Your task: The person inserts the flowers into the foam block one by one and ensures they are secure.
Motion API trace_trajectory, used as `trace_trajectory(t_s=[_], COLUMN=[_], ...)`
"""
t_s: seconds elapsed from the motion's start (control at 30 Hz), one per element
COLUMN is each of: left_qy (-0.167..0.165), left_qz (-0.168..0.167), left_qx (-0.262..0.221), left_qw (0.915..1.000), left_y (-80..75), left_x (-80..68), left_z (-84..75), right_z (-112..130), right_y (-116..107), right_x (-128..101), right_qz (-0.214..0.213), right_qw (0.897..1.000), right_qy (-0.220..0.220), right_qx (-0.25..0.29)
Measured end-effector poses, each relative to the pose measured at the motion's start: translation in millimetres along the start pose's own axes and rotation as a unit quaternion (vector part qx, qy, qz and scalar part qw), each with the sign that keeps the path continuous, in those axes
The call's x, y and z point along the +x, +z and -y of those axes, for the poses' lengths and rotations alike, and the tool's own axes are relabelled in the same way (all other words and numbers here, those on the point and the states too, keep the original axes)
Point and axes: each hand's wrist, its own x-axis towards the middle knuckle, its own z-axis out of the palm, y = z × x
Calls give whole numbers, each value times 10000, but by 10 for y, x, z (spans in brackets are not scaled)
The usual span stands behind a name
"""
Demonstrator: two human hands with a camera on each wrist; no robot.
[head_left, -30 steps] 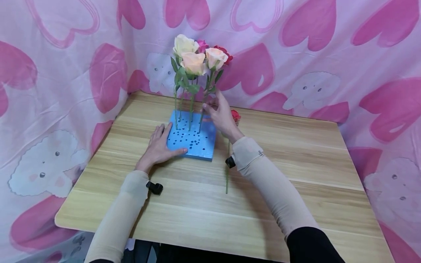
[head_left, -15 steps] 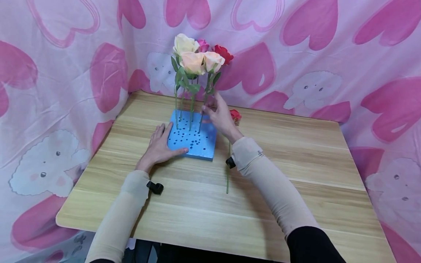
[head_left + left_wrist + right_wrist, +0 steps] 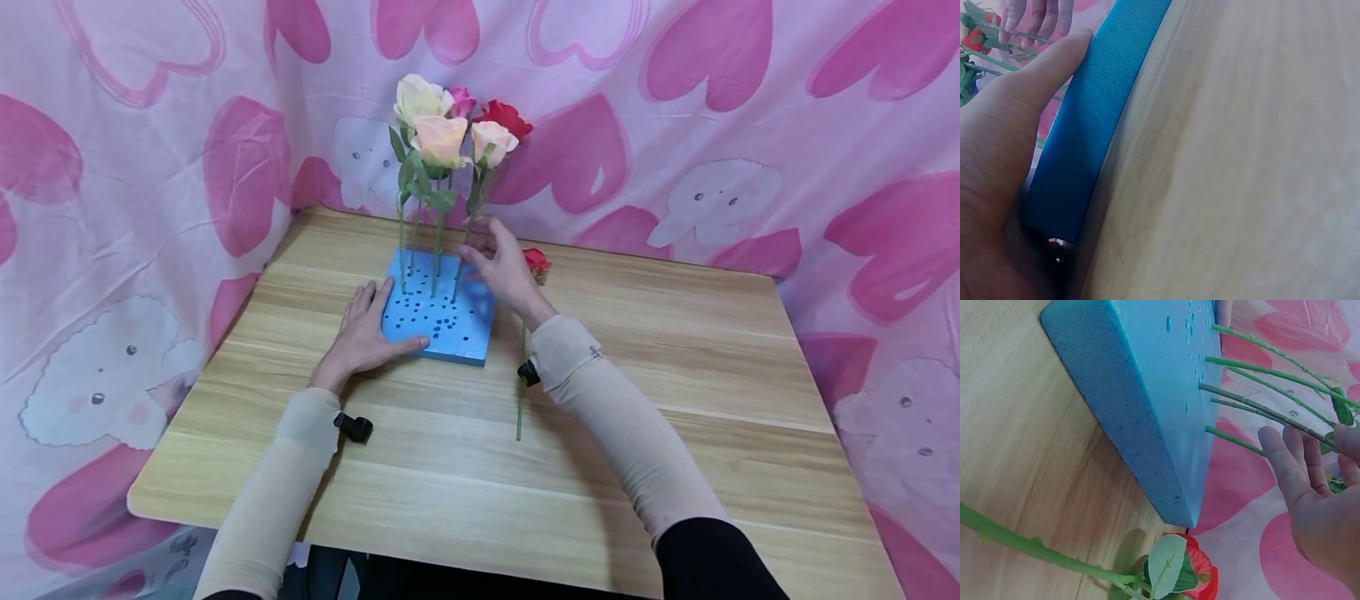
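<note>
A blue perforated foam block (image 3: 468, 312) lies on the table with several artificial roses standing in its holes. My left hand (image 3: 363, 333) rests against its left side, fingers spread, thumb along the front edge. My right hand (image 3: 510, 271) is at the stem of the right-hand peach rose (image 3: 492, 143), thumb tip close to it. In the right wrist view the thumb and fingers of that hand (image 3: 1322, 506) stand apart, fingertips beside the stem (image 3: 1241, 399). Another peach rose (image 3: 440, 142), a cream rose (image 3: 420, 97), a magenta rose (image 3: 462, 102) and a red rose (image 3: 504, 118) stand around it.
A loose red rose (image 3: 537, 260) lies on the wooden table (image 3: 675, 400) right of the block, its stem (image 3: 519, 417) pointing toward the near edge. Pink heart-patterned cloth (image 3: 697, 192) hangs behind and beside the table.
The right-hand peach rose swayed left, then back right, and more of the red rose behind it shows. My right fingers have shifted slightly at its stem; my left hand stays still.
</note>
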Motion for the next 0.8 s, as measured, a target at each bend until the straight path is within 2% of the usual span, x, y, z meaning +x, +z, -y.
trace_trajectory(t_s=[0.27, 0.5, 0.8], left_qy=[-8, -26, -5], left_qz=[23, 17, 4], left_qx=[-2, -1, -11], left_qw=[10000, 10000, 10000], left_y=[-8, -7, -12], left_x=[1, -6, -22], left_z=[-18, -33, -33], right_z=[-21, -13, 268], right_y=[-40, -84, -130], right_x=[-18, -77, -227], right_qz=[3, 51, 90], right_qw=[9998, 10000, 9997], right_qy=[-95, 74, 221], right_qx=[-154, -32, 7])
